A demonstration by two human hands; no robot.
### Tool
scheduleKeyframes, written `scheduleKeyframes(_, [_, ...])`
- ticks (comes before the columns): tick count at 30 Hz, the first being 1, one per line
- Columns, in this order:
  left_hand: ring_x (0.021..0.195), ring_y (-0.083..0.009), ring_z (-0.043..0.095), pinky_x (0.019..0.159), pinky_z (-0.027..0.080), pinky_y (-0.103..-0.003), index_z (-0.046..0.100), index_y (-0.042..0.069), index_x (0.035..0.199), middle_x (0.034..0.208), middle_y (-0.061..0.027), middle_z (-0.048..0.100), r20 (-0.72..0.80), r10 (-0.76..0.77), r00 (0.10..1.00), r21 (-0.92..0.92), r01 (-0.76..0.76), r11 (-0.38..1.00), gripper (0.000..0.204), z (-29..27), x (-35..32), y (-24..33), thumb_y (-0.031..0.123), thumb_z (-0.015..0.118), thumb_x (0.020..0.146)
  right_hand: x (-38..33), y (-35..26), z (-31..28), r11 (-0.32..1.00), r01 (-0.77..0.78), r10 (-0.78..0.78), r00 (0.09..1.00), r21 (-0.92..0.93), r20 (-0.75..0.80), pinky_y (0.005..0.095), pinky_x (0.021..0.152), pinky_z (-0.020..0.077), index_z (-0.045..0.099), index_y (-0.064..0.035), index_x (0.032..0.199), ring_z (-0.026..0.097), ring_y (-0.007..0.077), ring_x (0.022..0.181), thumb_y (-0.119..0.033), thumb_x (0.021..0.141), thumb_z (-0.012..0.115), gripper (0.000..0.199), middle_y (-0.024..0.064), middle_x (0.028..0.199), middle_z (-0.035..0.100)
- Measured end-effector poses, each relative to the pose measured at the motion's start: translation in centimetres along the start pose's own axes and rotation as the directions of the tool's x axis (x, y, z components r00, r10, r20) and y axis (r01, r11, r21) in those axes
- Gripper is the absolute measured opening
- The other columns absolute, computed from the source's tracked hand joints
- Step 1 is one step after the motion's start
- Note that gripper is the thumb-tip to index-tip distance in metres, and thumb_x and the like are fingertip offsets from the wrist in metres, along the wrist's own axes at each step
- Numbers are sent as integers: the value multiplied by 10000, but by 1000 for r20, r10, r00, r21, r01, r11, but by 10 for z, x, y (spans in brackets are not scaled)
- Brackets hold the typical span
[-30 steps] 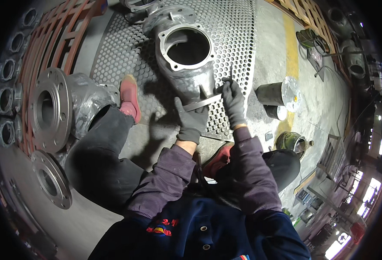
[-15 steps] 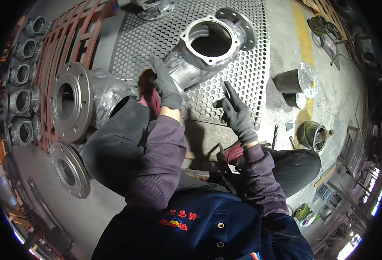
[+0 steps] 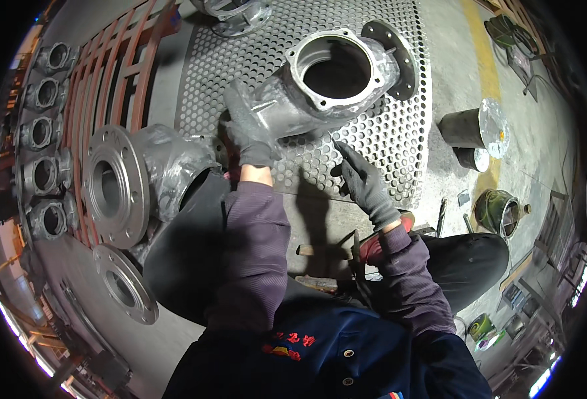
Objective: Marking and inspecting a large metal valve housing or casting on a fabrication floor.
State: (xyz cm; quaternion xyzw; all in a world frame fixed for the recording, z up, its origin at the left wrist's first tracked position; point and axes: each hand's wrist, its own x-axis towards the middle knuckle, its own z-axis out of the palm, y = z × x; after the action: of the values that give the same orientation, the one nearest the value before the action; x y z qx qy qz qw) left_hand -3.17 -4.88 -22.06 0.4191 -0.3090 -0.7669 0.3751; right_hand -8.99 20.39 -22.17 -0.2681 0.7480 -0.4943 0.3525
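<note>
Grey cast-metal valve body (image 3: 320,86) w/ round open flange lies tilted on a perforated steel plate (image 3: 386,133) set on a concrete workshop floor (image 3: 453,80). Gloved left hand (image 3: 248,130) grips its lower end, fingers wrapped on the casting; gloved right hand (image 3: 363,183) rests open, fingers spread, on the plate just beside it. Rust-red steel grating (image 3: 117,73) and a row of small grey valve castings (image 3: 44,133) line the left; a large flanged valve (image 3: 134,179) sits by the left knee. Yellow floor stripe (image 3: 479,40) runs past dark metal cans (image 3: 469,130) at right. Vs half a sec ago, the body sits nearer, left hand now lower on it.
</note>
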Motion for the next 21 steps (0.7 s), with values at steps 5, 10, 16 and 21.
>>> scheduleKeyframes(5, [1419,-204,253,1159,174,-334,239,53,1493,1537,-84,291,126,64,990,79,-74,994,730,-19,11,-3,528,393,961,-6,-27,-18,997,-67,67,998,49,-10,286,718,511,517,-81,1340,629,150,760,-105,945,490,397,175,1035,660])
scheduleKeyframes(10, [1363,-251,363,1139,272,-356,105,76,1511,1543,-110,242,251,270,930,945,-174,-277,763,-40,1,-21,395,502,942,-4,-16,-38,995,20,-5,987,93,-158,287,868,478,512,-59,1343,631,161,904,-127,959,500,390,158,1106,659])
scheduleKeyframes(16, [1145,-250,546,995,434,-352,259,16,1436,1310,-162,495,-60,471,880,829,-219,515,851,-58,12,-38,427,675,818,-4,-22,-41,998,-13,23,984,61,-179,293,822,492,526,-49,1326,643,164,871,-138,961,511,376,142,1032,674])
scheduleKeyframes(21, [1102,-235,557,958,450,-358,401,35,1360,1247,-122,537,-36,310,950,423,-266,866,646,-40,9,-27,470,530,900,6,-27,-65,999,-18,36,919,49,-393,311,827,497,552,-26,1281,666,220,881,-155,953,506,355,160,1049,684])
